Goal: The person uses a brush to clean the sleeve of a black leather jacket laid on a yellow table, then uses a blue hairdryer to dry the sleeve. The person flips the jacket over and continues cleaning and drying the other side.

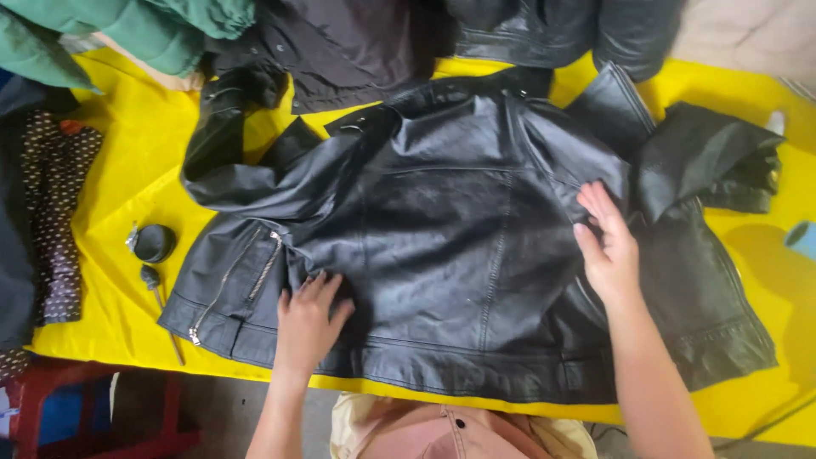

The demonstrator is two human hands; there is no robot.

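Seen from the head camera, a black leather jacket (450, 246) lies spread back-up across a yellow table (127, 195). Both hands press flat on it, fingers open, gripping nothing: the left hand (308, 321) near the lower hem beside a zip, the right hand (605, 242) at the right side seam. Left of the jacket sits a small round black case (155, 242).

The leather jacket (450, 246) lies spread on the table (127, 183), back up, under both hands. The left hand (308, 321) rests flat near the hem, its fingertips (316, 280) just right of the zipper (265, 270). The right hand (605, 246) lies on the jacket's right side, fingertips (592, 194) beside the folded sleeve (705, 161). A round tin (154, 242) sits well left of the left fingers.
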